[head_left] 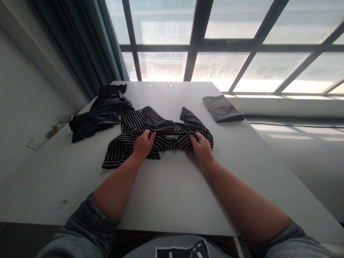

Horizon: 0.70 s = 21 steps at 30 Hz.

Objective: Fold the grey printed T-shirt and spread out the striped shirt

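A black shirt with white stripes (166, 125) lies bunched across the middle of the table, its collar side toward me and a pale label showing inside. My left hand (143, 144) pinches the cloth left of the label. Right of the label, my right hand (201, 145) grips the same edge between thumb and fingers. The edge is stretched between both hands. One sleeve spreads to the near left, and another piece of the shirt points away at the far right.
Dark crumpled clothes (103, 113) lie on the left of the white table (172, 200). A folded grey cloth (222, 108) rests at the far right. Behind stand a dark curtain (80, 46) and large windows (163, 66); a wall socket (34, 144) is at left.
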Each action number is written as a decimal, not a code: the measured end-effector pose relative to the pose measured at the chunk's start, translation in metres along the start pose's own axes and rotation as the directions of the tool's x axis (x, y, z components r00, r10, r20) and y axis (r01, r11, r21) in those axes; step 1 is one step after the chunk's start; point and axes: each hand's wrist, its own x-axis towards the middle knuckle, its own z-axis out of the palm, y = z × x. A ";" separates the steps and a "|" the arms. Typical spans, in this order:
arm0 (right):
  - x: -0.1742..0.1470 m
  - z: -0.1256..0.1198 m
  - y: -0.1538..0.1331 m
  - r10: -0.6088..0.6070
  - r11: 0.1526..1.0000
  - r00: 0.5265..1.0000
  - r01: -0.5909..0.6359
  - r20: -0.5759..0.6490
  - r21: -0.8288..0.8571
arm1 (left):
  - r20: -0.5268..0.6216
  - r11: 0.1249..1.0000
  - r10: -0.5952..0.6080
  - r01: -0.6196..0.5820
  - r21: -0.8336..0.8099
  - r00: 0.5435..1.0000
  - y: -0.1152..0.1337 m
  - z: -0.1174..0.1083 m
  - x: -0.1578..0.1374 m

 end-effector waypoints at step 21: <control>-0.005 0.005 0.000 -0.070 0.998 0.958 0.067 0.277 0.020 | 0.217 1.000 0.015 -0.013 -0.010 0.976 -0.001 0.003 -0.003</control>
